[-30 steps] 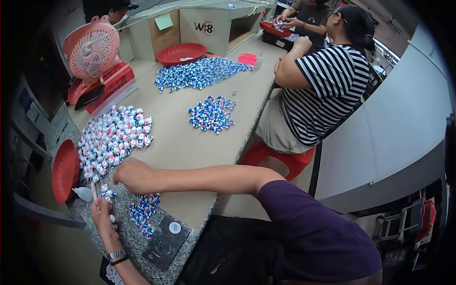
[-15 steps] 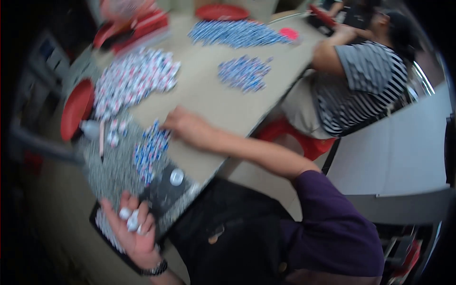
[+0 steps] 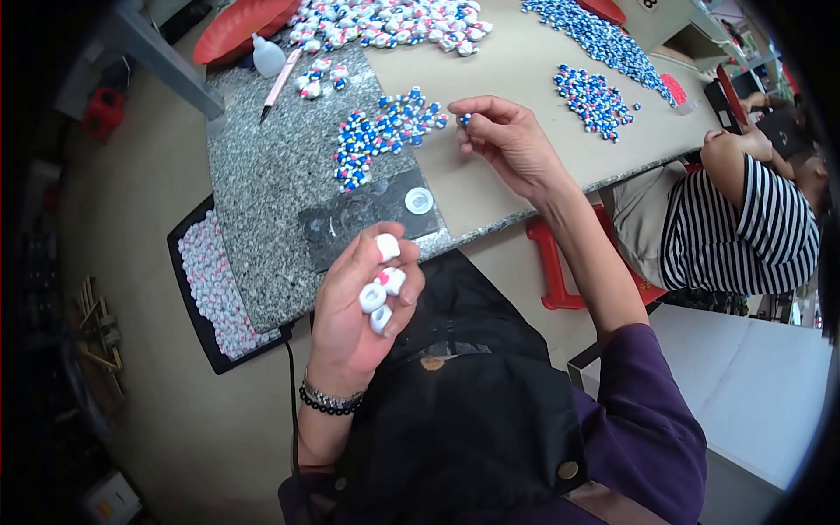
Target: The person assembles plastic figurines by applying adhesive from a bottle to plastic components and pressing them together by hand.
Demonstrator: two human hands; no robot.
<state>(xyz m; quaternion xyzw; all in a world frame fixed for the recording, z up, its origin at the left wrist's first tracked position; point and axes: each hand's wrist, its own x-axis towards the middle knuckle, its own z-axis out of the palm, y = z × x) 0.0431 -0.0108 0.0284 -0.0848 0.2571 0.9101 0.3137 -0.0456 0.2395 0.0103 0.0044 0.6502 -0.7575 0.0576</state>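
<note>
A worker's left hand [image 3: 363, 302], raised over the lap, is cupped with fingers half curled around several small white caps [image 3: 381, 284], one pinched at the fingertips. Farther out, over the tan bench [image 3: 516, 87], the right hand [image 3: 507, 140] closes thumb and forefinger on a single blue-and-white piece [image 3: 465, 119] taken from beside a small heap of blue pieces [image 3: 378, 136]. Joining the two parts cleanly appears to call for a light pinch on the blue piece, lined up square with a cap before pressing, while the cupped hand stays level so the spare caps do not roll off.

At the near edge of the speckled stone slab [image 3: 262, 192], a black tray [image 3: 208, 293] hangs low, filled with white-and-pink pieces. A red dish [image 3: 232, 26] sits at the far corner, its contents not visible, with a white squeeze bottle [image 3: 268, 57] touching its rim. Beyond lie loose piles of white-and-red pieces [image 3: 394, 22] and blue pieces, and a seated co-worker in a striped shirt [image 3: 752, 232].
</note>
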